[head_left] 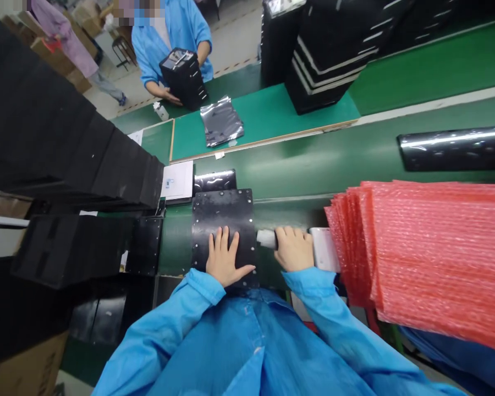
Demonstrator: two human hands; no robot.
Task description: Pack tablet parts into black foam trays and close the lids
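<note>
A: Head view first: what do our hands do?

B: Our left hand (226, 256) lies open and flat on black perforated panel (223, 212), and it grasps nothing. This panel sits on green conveyor belt (292, 179).

A: And our right hand (292, 249)?

B: It is clenched around white handheld tool (266, 238), just beside panel and near red bubble-wrap bags (433, 258).

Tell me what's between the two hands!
Between the left hand and right hand, the head view shows the black studded sheet, a white tool tip and green belt.
</note>
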